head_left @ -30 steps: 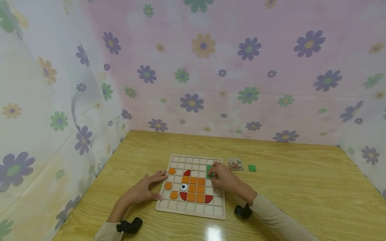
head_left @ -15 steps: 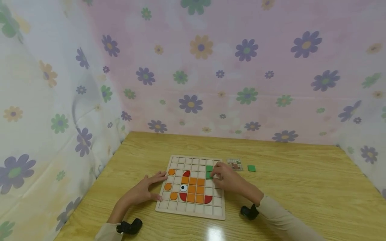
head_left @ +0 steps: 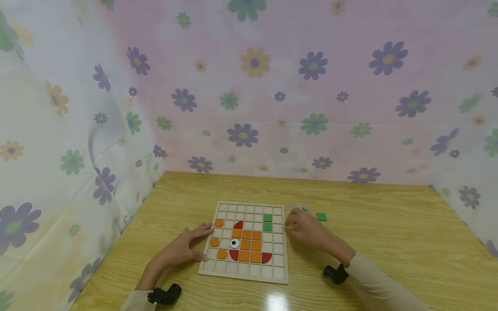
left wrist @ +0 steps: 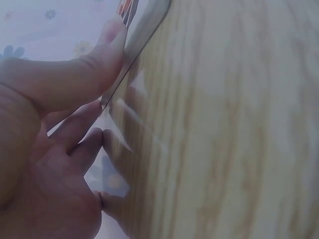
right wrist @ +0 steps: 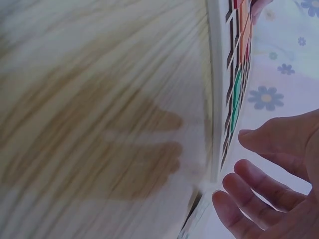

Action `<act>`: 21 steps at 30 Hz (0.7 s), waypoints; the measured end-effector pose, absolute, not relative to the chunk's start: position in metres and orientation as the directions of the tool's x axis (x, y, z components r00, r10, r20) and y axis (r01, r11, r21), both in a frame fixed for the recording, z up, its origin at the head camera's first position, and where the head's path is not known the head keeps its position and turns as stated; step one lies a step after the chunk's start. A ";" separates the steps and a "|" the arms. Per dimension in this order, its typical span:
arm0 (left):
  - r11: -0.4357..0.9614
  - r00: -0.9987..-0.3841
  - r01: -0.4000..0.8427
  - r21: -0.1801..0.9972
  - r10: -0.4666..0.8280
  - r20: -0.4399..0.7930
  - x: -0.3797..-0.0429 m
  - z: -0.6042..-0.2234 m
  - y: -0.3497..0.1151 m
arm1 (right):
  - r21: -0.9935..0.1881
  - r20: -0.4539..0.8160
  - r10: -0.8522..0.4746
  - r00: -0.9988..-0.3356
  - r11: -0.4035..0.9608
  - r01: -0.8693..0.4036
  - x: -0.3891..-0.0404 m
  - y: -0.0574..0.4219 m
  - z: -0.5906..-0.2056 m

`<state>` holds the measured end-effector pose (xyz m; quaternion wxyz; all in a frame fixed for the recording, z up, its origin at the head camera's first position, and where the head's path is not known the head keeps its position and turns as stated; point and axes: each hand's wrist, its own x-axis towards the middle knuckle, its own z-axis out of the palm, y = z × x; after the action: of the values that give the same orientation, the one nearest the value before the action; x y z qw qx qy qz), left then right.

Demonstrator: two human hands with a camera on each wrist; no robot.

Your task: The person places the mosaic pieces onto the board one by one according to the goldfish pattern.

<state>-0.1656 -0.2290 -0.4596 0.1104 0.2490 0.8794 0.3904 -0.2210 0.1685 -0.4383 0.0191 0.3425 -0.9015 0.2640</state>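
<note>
A wooden grid board (head_left: 243, 277) lies on the table. My left hand (head_left: 180, 248) rests against its left edge with spread fingers; the left wrist view shows the thumb (left wrist: 102, 55) on the rim. Just off the right edge hovers my right hand (head_left: 313, 231), fingers loosely bent; in the right wrist view nothing sits between thumb and fingers. Two green square tiles (head_left: 267, 222) occupy cells at the board's upper right. Orange squares (head_left: 246, 245), red quarter-rounds (head_left: 266, 258), orange discs (head_left: 219, 223) and a white eye disc (head_left: 235, 243) fill other cells.
A loose green tile (head_left: 321, 216) lies on the table right of the board. Beside it is a small pattern card (head_left: 298, 207), partly covered by the right hand. Flowered cloth (head_left: 256, 108) hangs behind and at both sides of the wooden table (head_left: 381, 224).
My right hand has drawn back rightward from the green tiles to beyond the board's edge, uncovering both tiles and covering part of the card. The left hand stays at the board's left edge.
</note>
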 end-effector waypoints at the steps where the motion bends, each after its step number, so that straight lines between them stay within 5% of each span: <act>1: 0.570 -0.852 0.351 0.743 0.524 0.001 -0.166 -0.460 -0.229 | -0.462 0.215 -0.606 -0.766 0.628 -0.626 -0.221 0.171 -0.438; 21: 0.558 -0.851 0.339 0.758 0.526 -0.007 -0.165 -0.460 -0.228 | -0.411 0.244 -0.562 -0.791 0.678 -0.609 -0.223 0.230 -0.438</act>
<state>-0.1653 -0.2284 -0.4595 0.1168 0.2470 0.8747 0.4003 -0.2225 0.2298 -0.4380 0.0487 0.3199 -0.9148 0.2419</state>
